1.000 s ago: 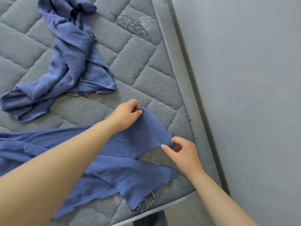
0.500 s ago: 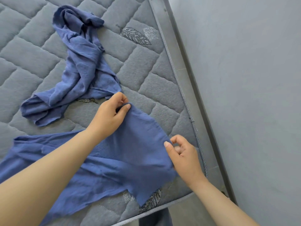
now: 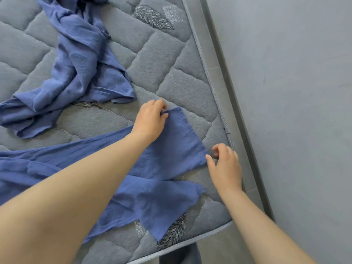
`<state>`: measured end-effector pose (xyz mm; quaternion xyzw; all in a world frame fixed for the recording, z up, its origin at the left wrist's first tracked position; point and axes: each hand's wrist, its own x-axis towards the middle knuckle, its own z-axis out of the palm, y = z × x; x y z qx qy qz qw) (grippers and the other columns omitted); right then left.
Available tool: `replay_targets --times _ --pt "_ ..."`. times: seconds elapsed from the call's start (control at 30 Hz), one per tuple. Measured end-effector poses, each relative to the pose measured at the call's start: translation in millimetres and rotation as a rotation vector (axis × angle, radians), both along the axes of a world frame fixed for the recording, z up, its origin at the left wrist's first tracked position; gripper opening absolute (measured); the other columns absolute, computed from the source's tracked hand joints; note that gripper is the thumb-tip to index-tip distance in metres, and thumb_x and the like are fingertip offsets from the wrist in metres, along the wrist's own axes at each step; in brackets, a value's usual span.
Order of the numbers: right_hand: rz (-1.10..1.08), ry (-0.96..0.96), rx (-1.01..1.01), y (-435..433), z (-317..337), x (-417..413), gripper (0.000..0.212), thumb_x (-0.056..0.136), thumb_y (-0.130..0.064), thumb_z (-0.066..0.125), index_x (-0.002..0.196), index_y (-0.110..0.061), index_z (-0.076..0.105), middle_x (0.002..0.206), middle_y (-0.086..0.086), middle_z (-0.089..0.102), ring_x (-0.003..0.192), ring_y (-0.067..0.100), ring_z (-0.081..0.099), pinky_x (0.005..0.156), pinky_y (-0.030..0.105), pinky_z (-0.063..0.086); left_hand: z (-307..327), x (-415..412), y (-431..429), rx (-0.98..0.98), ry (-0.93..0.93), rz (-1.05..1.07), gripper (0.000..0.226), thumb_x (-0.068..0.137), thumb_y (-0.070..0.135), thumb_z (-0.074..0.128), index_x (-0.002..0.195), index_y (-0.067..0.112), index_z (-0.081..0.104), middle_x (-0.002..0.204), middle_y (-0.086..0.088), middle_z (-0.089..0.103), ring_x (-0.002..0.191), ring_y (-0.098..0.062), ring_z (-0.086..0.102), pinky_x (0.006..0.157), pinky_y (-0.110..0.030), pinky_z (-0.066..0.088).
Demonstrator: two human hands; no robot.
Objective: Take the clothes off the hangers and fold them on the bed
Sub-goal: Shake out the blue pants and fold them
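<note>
A blue garment (image 3: 171,149) lies stretched across the near part of the grey quilted mattress (image 3: 162,73), its two long ends pointing right. My left hand (image 3: 150,121) pinches the far corner of the upper end. My right hand (image 3: 223,164) is at the near corner of that same end, thumb and forefinger curled at the cloth's edge close to the mattress side. The lower end (image 3: 162,204) lies loose near the foot of the bed. A second blue garment (image 3: 82,69) sits crumpled farther up the mattress. No hanger is in view.
The mattress edge with its piping (image 3: 209,73) runs along a dark bed frame (image 3: 234,96) close against a grey wall (image 3: 295,92). A dark blue piece of cloth (image 3: 179,254) shows below the foot of the bed.
My hands have drawn apart and moved the upper end toward the mattress edge, spreading it flatter. The crumpled garment has not been touched.
</note>
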<state>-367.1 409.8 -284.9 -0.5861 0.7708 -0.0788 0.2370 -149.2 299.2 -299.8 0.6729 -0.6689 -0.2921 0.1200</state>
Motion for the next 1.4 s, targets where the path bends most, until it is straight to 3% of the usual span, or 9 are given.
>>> replay_targets --times 0.23,0.4,0.6,0.73,0.9,1.0,1.17,1.3,1.4 --pt "0.32 -0.295 0.157 47 25 60 0.018 0.08 -0.033 0.068 0.092 -0.021 0.061 0.089 -0.009 0.057 0.087 0.012 0.055 0.081 0.034 0.047 38 60 75 -0.039 0.025 -0.047 0.013 0.089 0.006 0.06 0.101 0.003 0.063 0.1 -0.009 0.061 0.096 -0.031 0.056 0.089 -0.037 0.041" --pt "0.523 0.054 0.37 67 23 86 0.03 0.088 -0.047 0.056 0.108 -0.025 0.055 0.105 -0.008 0.054 0.104 0.015 0.051 0.089 0.029 0.037 40 112 134 0.157 -0.049 -0.023 0.018 0.089 0.009 0.056 0.106 0.008 0.064 0.101 -0.003 0.063 0.096 -0.028 0.056 0.086 -0.035 0.042" --pt "0.257 -0.405 0.321 48 48 107 0.035 0.09 -0.015 0.053 0.063 -0.015 0.029 0.059 -0.007 0.03 0.058 0.011 0.029 0.057 0.034 0.029 38 172 167 0.313 -0.172 -0.168 0.047 0.08 0.042 0.042 0.12 0.024 0.059 0.113 0.011 0.058 0.119 -0.016 0.044 0.111 -0.048 0.02" --pt "0.082 -0.523 0.355 -11 59 130 0.035 0.094 -0.011 0.051 0.062 -0.016 0.036 0.063 0.0 0.035 0.066 0.014 0.034 0.063 0.035 0.028 34 196 155 0.297 -0.309 -0.137 0.036 0.089 0.043 0.056 0.12 0.025 0.055 0.112 0.009 0.058 0.12 -0.019 0.042 0.114 -0.05 0.016" --pt "-0.387 -0.68 0.353 -60 45 141 0.024 0.098 -0.025 0.047 0.095 -0.008 0.063 0.092 0.007 0.063 0.086 0.023 0.058 0.078 0.036 0.044 44 207 146 -0.02 -0.166 0.247 0.012 0.092 0.016 0.055 0.093 0.007 0.062 0.087 -0.008 0.061 0.085 -0.031 0.054 0.08 -0.044 0.042" --pt "-0.503 -0.401 0.238 -32 33 139 0.026 0.097 -0.016 0.042 0.095 0.003 0.06 0.089 0.019 0.06 0.086 0.034 0.055 0.079 0.045 0.043 55 201 167 -0.12 -0.038 0.253 0.017 0.091 0.019 0.054 0.076 0.01 0.054 0.069 -0.001 0.051 0.068 -0.024 0.048 0.068 -0.035 0.038" --pt "0.1 -0.296 0.212 54 36 145 0.01 0.084 -0.007 0.064 0.085 -0.016 0.065 0.081 -0.005 0.064 0.078 0.015 0.059 0.071 0.017 0.043 55 194 225 -0.01 0.005 -0.019 0.024 0.083 0.035 0.055 0.07 0.015 0.052 0.066 0.005 0.049 0.061 -0.019 0.048 0.057 -0.028 0.037" --pt "0.835 0.017 0.209 85 22 160 0.036 0.068 -0.01 0.07 0.103 -0.012 0.066 0.1 0.002 0.061 0.095 0.022 0.058 0.083 0.035 0.048 39 193 265 0.309 -0.172 -0.186 0.023 0.075 0.036 0.068 0.088 0.019 0.059 0.09 0.004 0.055 0.084 -0.021 0.053 0.069 -0.031 0.044" --pt "1.033 0.215 0.103 92 10 176 0.054 0.051 -0.003 0.073 0.105 -0.011 0.067 0.102 0.007 0.061 0.095 0.029 0.061 0.079 0.038 0.052 34 192 283 0.327 -0.278 -0.172 0.034 0.049 0.018 0.08 0.079 0.012 0.063 0.082 -0.003 0.058 0.069 -0.027 0.055 0.056 -0.035 0.046"
